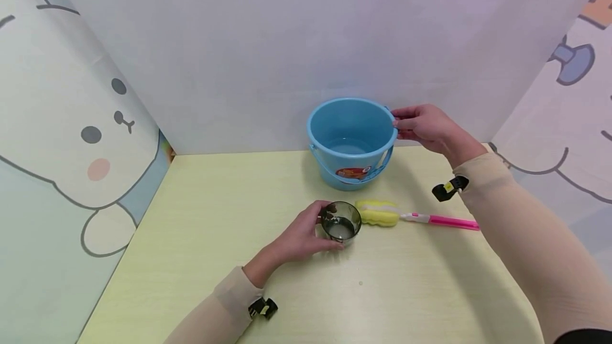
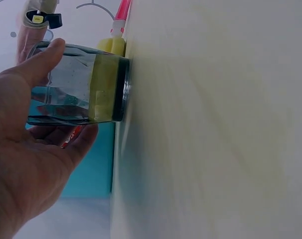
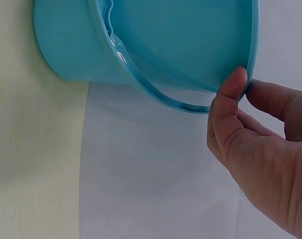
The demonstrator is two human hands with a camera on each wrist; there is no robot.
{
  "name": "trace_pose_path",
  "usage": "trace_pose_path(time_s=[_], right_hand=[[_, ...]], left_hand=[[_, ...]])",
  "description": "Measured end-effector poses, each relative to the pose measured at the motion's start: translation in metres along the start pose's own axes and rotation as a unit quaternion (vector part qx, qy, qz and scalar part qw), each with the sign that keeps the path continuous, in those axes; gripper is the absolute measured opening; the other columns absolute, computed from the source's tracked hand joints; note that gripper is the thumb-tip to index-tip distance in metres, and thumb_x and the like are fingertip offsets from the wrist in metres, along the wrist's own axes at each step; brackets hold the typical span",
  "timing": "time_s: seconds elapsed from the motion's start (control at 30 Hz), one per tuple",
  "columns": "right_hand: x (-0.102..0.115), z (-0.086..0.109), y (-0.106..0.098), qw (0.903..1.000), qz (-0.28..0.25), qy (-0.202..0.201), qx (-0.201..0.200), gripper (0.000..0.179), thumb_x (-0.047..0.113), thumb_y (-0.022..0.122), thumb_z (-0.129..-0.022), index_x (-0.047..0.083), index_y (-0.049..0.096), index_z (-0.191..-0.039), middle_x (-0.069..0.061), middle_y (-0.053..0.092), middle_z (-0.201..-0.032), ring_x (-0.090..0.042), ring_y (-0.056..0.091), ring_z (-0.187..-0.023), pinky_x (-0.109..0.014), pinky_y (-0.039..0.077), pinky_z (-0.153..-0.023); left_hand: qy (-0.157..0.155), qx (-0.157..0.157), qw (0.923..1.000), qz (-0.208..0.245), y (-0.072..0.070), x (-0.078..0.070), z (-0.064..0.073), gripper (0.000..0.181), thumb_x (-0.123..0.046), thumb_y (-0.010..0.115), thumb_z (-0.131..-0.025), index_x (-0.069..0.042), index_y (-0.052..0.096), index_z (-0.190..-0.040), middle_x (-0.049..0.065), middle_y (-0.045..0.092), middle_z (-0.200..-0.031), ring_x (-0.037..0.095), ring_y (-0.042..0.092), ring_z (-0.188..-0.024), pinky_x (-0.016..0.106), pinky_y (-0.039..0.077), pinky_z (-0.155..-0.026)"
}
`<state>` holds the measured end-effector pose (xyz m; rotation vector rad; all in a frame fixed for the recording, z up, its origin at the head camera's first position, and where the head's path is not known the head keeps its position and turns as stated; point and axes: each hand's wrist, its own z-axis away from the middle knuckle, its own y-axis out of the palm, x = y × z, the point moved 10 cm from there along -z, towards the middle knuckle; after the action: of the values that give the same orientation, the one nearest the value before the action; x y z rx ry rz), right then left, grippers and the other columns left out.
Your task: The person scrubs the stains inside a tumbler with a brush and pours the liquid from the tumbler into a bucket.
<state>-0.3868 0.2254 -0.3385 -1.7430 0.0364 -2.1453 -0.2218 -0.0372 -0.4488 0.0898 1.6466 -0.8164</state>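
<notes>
A dark-tinted glass cup (image 1: 340,222) stands upright at the middle of the table. My left hand (image 1: 302,233) holds it from the left, thumb on one side and fingers on the other, as the left wrist view of the cup (image 2: 81,84) also shows. Behind it is a light blue plastic bucket (image 1: 351,174) with a red label and its handle hanging down at the front. My right hand (image 1: 425,125) pinches the bucket's rim at the right, by the handle's joint; in the right wrist view thumb and fingers meet at the rim (image 3: 254,35).
A cleaning brush with a yellow sponge head (image 1: 380,213) and pink handle (image 1: 451,222) lies just right of the cup, in front of the bucket. A pale wall (image 1: 229,68) rises behind the table (image 1: 191,248). Panels with cartoon prints flank both sides.
</notes>
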Motion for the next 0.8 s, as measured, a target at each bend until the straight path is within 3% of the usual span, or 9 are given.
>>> trace_pose_path(time_s=[0.57,0.8], right_hand=[[-0.001,0.001,0.000,0.9999,-0.002,-0.001,0.013,0.054,0.011,0.059,-0.110,-0.001,0.041,-0.160,-0.026,0.050,-0.152,-0.028,0.070,-0.115,-0.028,0.061,-0.090],[-0.001,-0.001,0.002,0.9999,-0.003,-0.001,0.012,0.054,0.011,0.059,-0.110,-0.001,0.042,-0.160,-0.027,0.049,-0.152,-0.020,0.071,-0.105,-0.028,0.061,-0.090]], left_hand=[[0.002,-0.009,0.9997,-0.021,-0.006,0.002,0.004,0.086,-0.026,0.096,-0.081,-0.009,0.046,-0.149,0.002,0.057,-0.143,0.018,0.055,-0.131,0.037,0.050,-0.110],[0.012,-0.026,0.9991,-0.031,-0.018,-0.006,0.006,0.088,-0.027,0.097,-0.080,-0.009,0.046,-0.149,0.000,0.058,-0.142,0.016,0.055,-0.131,0.039,0.050,-0.111]])
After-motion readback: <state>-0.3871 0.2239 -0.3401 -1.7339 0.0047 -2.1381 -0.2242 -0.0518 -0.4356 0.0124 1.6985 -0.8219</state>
